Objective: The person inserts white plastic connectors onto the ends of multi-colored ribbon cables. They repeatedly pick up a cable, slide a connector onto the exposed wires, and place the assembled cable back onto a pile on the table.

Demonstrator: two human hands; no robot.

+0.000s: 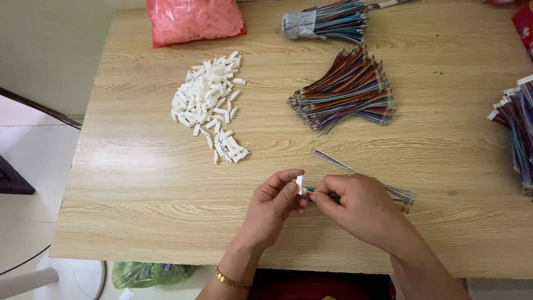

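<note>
White connector housing, a small plastic piece, sits pinched between the thumb and fingertips of the left hand, right at the point where both hands meet near the front middle of the table. The right hand grips the end of a flat multicoloured wire strip, whose tip touches the housing; the rest of the strip trails off to the right from under the fingers.

The surface is a light wood-grain table with a pale wall behind it on the far left and white floor tiles at the left. A green plastic bag lies on the floor beneath the near edge.

On the table: 1 loose heap of white housings, far left of the hands, too many to count; 1 pink bag of more pieces at the far edge; 1 large fanned pile of coloured wire strips, far right of the hands; 1 bound bundle of wires at the far edge; 1 single loose strip lying just beyond the right hand; and 1 more bunch of wires at the right edge, already fitted with white ends.

A gold bracelet circles the left wrist.
</note>
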